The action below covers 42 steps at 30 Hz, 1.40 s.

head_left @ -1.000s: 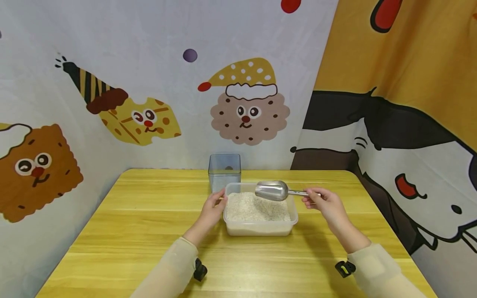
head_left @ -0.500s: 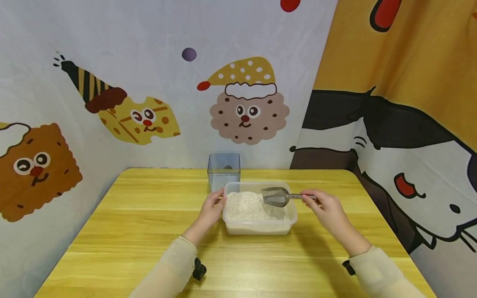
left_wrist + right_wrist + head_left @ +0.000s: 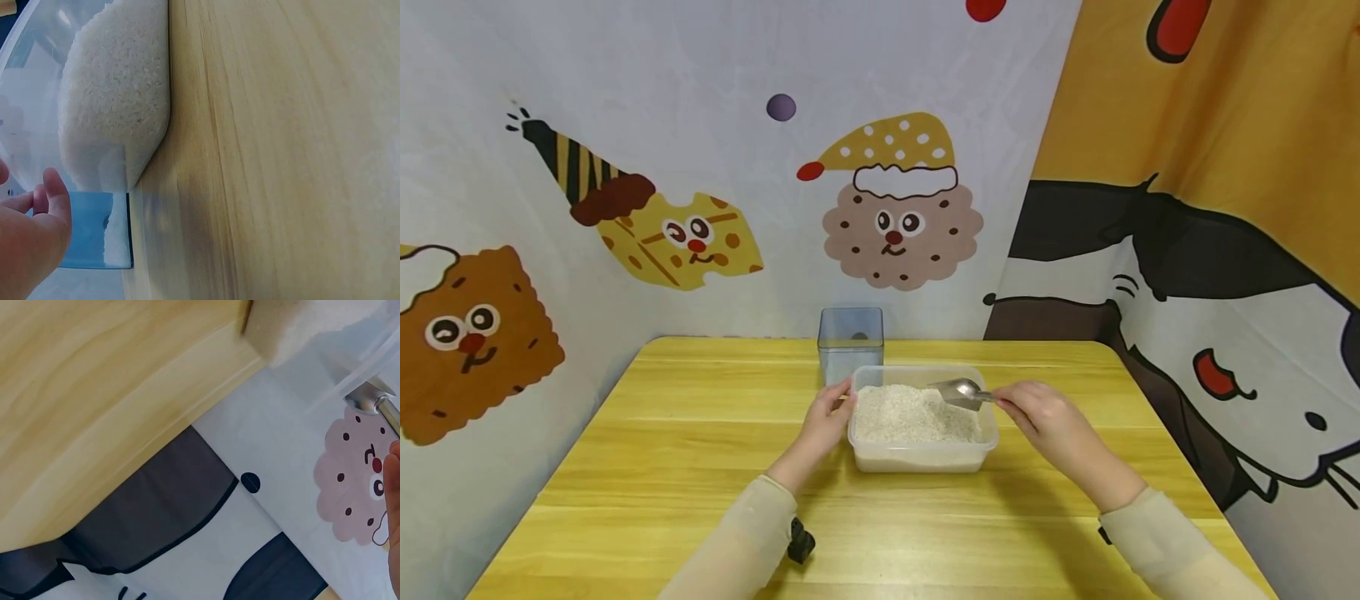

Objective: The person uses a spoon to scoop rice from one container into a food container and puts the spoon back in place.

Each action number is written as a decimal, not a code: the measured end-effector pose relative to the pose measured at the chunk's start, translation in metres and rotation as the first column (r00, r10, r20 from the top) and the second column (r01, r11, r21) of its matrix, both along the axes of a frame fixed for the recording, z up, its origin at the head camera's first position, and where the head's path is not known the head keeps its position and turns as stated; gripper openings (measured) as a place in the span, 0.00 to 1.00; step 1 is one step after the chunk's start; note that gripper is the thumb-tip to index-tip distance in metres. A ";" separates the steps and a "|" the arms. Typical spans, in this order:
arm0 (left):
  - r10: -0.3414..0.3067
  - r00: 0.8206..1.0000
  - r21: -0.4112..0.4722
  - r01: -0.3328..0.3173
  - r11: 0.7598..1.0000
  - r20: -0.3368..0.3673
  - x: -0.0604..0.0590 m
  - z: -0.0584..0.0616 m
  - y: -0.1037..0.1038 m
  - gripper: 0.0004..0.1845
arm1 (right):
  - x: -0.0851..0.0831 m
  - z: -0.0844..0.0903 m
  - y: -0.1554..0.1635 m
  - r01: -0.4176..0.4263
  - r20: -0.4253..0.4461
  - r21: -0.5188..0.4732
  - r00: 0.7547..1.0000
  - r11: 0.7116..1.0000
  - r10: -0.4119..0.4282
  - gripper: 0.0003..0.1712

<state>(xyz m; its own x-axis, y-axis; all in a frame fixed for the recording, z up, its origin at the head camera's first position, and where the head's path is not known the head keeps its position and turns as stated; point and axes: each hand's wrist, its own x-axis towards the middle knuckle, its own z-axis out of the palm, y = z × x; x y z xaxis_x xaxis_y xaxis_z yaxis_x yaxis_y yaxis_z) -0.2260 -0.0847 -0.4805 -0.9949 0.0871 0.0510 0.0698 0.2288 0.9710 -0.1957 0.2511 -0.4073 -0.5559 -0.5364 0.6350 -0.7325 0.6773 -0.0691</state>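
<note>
While right hand holds scoop | tub: rice

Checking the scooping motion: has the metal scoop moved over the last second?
Yes. The metal scoop has dropped from above the clear tub's far rim down into the rice, held by the right hand.

sleeves: long, pale cream, thin and slightly sheer, ending at the wrists | left hand: bare, no rings | right hand: bare | wrists: small black strapped device under each sleeve
</note>
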 end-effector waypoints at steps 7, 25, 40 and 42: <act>-0.024 1.000 0.015 0.023 1.000 0.019 0.015 0.029 0.002 0.25 | 0.001 0.003 -0.003 -0.028 -0.030 0.073 0.999 0.997 0.031 0.29; -0.028 1.000 0.011 0.028 1.000 0.007 0.017 0.034 0.002 0.24 | 0.007 0.016 -0.008 0.035 0.151 0.106 0.987 0.994 -0.051 0.06; -0.023 1.000 0.013 0.023 1.000 0.015 0.018 0.033 0.002 0.24 | 0.005 0.011 0.002 0.288 0.728 -0.138 0.678 0.947 -0.100 0.13; -0.021 1.000 0.011 0.021 1.000 0.009 0.016 0.030 0.002 0.24 | 0.003 0.007 0.004 0.304 0.749 -0.184 0.659 0.935 -0.067 0.13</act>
<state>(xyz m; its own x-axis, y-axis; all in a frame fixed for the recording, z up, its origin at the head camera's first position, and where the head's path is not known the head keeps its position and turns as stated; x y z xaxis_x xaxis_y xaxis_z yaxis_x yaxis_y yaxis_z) -0.2100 -0.0826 -0.4503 -0.9933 0.1076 0.0433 0.0659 0.2164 0.9741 -0.1924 0.2550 -0.4000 -0.9662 -0.2428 0.0863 -0.2294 0.6579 -0.7173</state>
